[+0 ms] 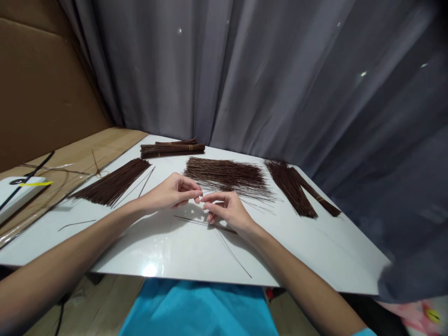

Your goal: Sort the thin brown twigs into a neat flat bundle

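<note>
My left hand [178, 191] and my right hand [228, 210] meet fingertip to fingertip above the white table [182, 252]. Thumb and forefinger are pinched together on each; whatever lies between them is too small to make out. Below my right hand, a few thin dark sticks [191, 220] lie on the tabletop, and one single stick [235, 252] slants toward the front edge. Just beyond the hands spreads a loose layer of thin brown sticks [227, 172], uneven at its right end. To the left of my left wrist is a fanned pile of similar sticks [117, 183].
Bundles tied with yellow bands [171, 149] lie at the back. More brown sticks [292, 189] and a tied bundle [320, 198] are at the right. Cardboard [45, 88] and a white object [21, 193] with a yellow strip occupy the left. A grey curtain [245, 79] hangs behind.
</note>
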### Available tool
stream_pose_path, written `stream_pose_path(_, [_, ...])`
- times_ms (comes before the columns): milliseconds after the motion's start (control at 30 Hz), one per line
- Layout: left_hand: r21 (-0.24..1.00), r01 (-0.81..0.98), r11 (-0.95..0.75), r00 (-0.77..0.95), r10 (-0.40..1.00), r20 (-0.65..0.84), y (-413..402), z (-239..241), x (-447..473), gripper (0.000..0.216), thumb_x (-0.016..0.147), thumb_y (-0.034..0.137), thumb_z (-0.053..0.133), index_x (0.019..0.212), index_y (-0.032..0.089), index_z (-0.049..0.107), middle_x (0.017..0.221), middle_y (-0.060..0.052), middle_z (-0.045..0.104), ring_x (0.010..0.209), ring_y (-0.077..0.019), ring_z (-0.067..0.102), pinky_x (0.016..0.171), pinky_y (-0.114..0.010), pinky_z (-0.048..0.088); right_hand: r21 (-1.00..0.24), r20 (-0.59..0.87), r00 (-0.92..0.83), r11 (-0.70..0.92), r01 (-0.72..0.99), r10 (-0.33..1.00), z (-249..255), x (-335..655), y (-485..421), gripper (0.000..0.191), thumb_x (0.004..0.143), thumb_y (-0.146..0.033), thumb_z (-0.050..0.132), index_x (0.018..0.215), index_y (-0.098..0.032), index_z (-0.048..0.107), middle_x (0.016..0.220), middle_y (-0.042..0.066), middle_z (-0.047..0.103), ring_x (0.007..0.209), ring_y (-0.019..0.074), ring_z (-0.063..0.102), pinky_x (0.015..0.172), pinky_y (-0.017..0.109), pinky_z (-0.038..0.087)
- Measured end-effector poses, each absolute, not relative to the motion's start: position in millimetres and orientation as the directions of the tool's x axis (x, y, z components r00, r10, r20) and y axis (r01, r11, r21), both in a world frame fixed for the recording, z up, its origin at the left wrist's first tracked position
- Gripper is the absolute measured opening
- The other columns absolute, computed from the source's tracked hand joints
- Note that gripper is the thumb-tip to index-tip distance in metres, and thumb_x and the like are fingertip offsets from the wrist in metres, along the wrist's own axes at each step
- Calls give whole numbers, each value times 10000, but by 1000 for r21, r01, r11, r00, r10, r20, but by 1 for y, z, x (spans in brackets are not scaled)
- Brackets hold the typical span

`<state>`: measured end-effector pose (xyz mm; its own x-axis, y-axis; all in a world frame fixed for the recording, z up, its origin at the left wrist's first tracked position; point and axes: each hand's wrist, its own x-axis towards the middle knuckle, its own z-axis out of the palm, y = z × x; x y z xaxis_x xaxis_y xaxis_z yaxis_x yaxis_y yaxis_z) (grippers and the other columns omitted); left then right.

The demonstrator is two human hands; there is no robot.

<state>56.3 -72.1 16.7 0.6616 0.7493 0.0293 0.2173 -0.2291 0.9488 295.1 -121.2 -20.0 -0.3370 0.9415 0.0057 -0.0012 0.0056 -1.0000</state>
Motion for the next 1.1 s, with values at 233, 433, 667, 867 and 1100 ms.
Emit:
stream_pose_path(233, [936,224,-273,673,738,54,-71,14,53,410,985,525,720,960,131,830,540,5,539,444,-80,418,428,-203,312,-1000,6,-334,0,-19,942,-19,295,-122,459,791,-493,927,1074,-145,830,930,96,782,619,158,726,559,285,618])
stream_pose_path(433, [934,226,-277,665,745,59,-70,12,54,395,987,511,717,957,135,834,543,-3,557,434,-81,425,419,-202,293,-999,-13,-341,-27,-39,940,-17,294,-123,475,786,-500,930,1083,-143,829,930,91,778,629,154,735,564,265,624])
stream_pose_path(667, [939,215,-269,632,771,77,-70,14,55,428,976,532,726,918,121,830,547,7,512,481,-80,375,460,-217,244,-996,-38,-367,-64,-57,930,-24,294,-120,506,803,-553,911,1061,-129,812,895,102,786,627,173,753,574,284,638])
stream_pose_path(867, [942,201,-268,616,782,91,-70,16,56,445,975,542,722,895,115,819,589,-13,564,508,-84,372,480,-230,235,-997,-31,-380,-55,-54,924,-27,291,-121,497,840,-564,881,1045,-119,798,843,92,776,608,169,746,552,267,623])
stream_pose_path(1100, [943,210,-258,616,784,77,-71,17,55,438,952,541,751,898,114,835,552,-5,532,501,-86,366,478,-234,219,-998,-11,-360,-34,-57,933,-26,290,-122,514,815,-575,895,1030,-117,806,813,88,774,575,154,714,523,267,609])
